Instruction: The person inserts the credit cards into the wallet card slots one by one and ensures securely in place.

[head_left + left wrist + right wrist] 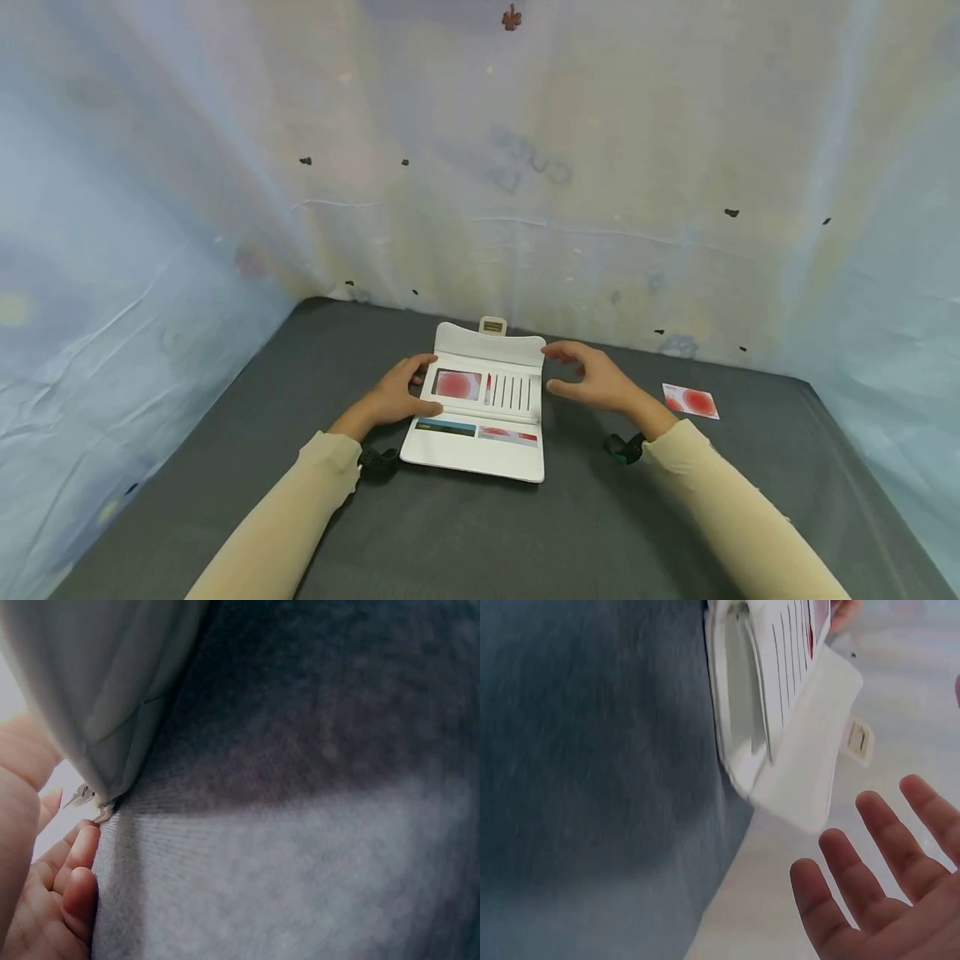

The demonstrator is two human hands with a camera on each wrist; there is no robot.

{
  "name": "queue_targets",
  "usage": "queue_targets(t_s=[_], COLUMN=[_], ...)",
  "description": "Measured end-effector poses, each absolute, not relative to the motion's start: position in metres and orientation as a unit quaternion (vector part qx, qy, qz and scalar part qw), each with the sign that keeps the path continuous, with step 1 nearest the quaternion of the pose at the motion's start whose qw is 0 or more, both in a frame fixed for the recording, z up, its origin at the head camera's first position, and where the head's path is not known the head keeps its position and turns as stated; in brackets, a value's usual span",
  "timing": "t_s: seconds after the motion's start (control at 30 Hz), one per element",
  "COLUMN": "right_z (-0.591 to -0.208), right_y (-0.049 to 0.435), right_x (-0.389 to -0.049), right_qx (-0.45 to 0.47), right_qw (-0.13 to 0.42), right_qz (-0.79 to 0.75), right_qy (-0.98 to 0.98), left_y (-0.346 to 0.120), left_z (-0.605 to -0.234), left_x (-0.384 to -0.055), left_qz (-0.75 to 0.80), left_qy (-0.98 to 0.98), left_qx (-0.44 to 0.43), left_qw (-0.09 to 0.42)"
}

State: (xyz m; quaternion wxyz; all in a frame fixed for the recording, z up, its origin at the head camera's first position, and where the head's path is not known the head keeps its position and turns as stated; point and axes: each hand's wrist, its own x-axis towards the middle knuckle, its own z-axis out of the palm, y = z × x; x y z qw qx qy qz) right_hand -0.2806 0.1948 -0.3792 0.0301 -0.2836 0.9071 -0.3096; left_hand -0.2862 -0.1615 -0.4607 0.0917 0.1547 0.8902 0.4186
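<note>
A white long wallet (472, 454) lies unfolded on the dark table, its clasp tab (492, 326) at the far end. Inside, a card with a red circle (458, 384) shows in the left window, beside several card slots (513, 392). A blue-and-black card (446, 427) and a red-and-white card (508, 436) poke from the near pocket. My left hand (393, 392) holds the wallet's left side, thumb over the inner edge. Beside the far right corner of the flap is my right hand (596, 382), fingers spread and apart from the wallet in the right wrist view.
Another card with a red circle (691, 401) lies flat on the table (465, 542), right of the right hand. A pale patterned cloth (600, 167) hangs along the back and sides. Black straps (625, 448) sit at both wrists.
</note>
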Motion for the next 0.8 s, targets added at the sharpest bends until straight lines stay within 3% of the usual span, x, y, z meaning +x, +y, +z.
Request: queue_targets(t_s=[0.8], right_z=[-0.352], right_y=[0.262], right_x=[-0.28], right_qx=[-0.242], right_qw=[0.042], right_qz=[-0.29], right_qy=[0.925], left_y=[-0.156], left_z=[-0.447], left_x=[-0.287], left_qz=[0.364], left_qy=[0.919], left_qx=[0.125], left_qw=[0.083])
